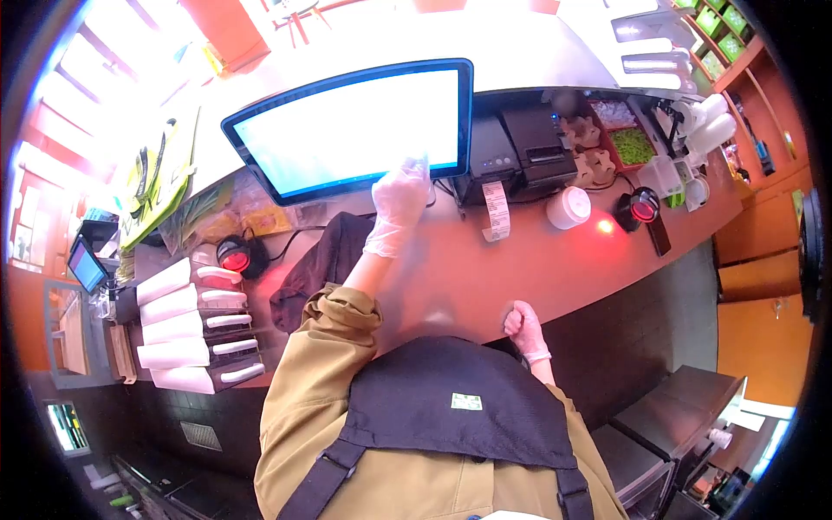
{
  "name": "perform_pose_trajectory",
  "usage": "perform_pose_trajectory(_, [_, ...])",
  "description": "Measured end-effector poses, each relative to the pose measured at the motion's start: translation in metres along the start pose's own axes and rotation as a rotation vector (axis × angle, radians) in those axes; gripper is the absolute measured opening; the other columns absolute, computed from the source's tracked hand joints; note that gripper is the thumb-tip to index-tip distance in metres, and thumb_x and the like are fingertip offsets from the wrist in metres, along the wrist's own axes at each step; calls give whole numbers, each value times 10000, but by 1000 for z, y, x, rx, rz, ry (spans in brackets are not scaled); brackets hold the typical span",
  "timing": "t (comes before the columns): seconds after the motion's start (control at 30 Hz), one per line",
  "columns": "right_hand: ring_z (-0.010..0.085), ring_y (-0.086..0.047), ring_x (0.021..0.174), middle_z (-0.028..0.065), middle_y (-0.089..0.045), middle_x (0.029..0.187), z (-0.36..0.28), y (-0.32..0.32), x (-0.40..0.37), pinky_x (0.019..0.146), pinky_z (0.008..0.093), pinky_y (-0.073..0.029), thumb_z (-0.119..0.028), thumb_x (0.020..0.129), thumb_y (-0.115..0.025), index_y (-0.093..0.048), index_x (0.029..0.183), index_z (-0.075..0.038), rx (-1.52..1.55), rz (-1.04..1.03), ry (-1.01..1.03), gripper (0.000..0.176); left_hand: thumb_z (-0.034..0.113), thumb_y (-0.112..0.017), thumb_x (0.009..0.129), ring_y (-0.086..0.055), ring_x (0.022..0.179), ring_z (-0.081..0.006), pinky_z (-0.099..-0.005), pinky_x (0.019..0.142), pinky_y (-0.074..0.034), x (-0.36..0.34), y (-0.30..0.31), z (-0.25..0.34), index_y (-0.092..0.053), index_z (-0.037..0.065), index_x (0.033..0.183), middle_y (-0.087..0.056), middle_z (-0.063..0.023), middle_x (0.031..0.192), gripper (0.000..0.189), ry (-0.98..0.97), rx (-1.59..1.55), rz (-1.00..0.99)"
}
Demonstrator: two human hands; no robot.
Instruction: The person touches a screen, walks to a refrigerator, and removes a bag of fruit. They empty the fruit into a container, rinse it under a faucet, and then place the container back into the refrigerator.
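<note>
My left hand (pixel 399 201), in a clear glove, is raised to the lower right of a tablet-like touchscreen (pixel 347 130). Its fingers are mostly curled, with the fingertips at the glowing screen and no object visible in them. At the counter's front edge, my right hand (pixel 526 331), also gloved, is closed in a fist with nothing showing in it. The screen is too bright to read. Right of the screen, a black receipt printer (pixel 487 160) has a printed receipt (pixel 496 211) hanging from its front.
Round scanners with red lights stand at left (pixel 236 254) and right (pixel 641 205). Near the right one is a white cylindrical container (pixel 568 208). Dark cloth (pixel 321 269) lies below the screen. Several white sleeves (pixel 173 325) stick out at left. A green-filled box (pixel 631 146) sits at back right.
</note>
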State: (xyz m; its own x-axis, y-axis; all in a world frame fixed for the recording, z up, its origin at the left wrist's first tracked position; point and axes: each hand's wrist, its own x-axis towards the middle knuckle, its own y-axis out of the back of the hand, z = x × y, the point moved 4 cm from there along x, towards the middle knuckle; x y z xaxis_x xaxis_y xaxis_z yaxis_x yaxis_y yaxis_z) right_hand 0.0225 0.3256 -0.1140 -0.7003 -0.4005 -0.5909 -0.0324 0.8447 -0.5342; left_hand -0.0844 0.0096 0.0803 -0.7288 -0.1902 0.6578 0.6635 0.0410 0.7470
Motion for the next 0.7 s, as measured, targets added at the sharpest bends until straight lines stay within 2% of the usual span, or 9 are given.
perform_pose_trajectory(0.03, [141, -278, 388, -11, -260, 416, 0, 0, 0, 424, 290, -241, -314, 896, -449, -270, 470, -161, 1, 6, 1, 487, 175, -617, 816, -585, 511, -209, -316, 413, -459, -2, 3, 4, -670, 149, 911, -617, -1, 767, 112, -58, -66, 101])
perform_pose_trajectory(0.27, [138, -266, 395, -13, -251, 433, 5, 7, 3, 425, 289, -234, -316, 904, -442, -268, 495, -158, 22, -1, 26, 472, 144, -593, 811, -573, 484, -184, -298, 400, -455, -3, -19, 18, -647, 143, 889, -615, -2, 755, 95, -214, -29, 93])
perform_pose_trajectory(0.37, [135, -265, 399, -16, -241, 438, 3, 5, 1, 426, 288, -232, -314, 904, -445, -267, 507, -158, 28, 0, 45, 462, 126, -577, 801, -570, 484, -175, -291, 396, -453, -9, -41, 18, -634, 140, 908, -598, -3, 732, 122, -238, 18, 31])
perform_pose_trajectory(0.47, [127, -262, 396, -21, -241, 433, 2, 4, -1, 422, 282, -232, -294, 908, -441, -275, 505, -159, 43, 9, 37, 457, 130, -580, 815, -567, 491, -159, -289, 411, -453, -8, -35, 22, -642, 139, 931, -576, -1, 671, 132, -306, 30, 74])
perform_pose_trajectory(0.57, [118, -257, 387, -22, -253, 422, 2, 3, 0, 414, 270, -233, -266, 919, -425, -292, 490, -156, 77, 18, 18, 462, 133, -581, 813, -568, 492, -157, -285, 408, -452, -7, -26, 24, -642, 141, 926, -575, 5, 662, 129, -320, 11, 102])
perform_pose_trajectory(0.67, [119, -256, 389, -20, -250, 422, 1, 3, -1, 415, 272, -232, -269, 920, -424, -289, 487, -156, 73, 22, 12, 467, 132, -587, 799, -580, 532, -149, -281, 425, -460, -13, -39, 20, -645, 136, 932, -594, 11, 711, 145, -254, 25, 3])
perform_pose_trajectory(0.7, [120, -255, 390, -20, -250, 422, 1, 3, -1, 416, 273, -232, -271, 920, -423, -288, 486, -156, 70, 20, 12, 469, 133, -587, 796, -578, 523, -151, -281, 417, -460, -13, -38, 20, -647, 136, 927, -592, 11, 720, 144, -269, 18, 33])
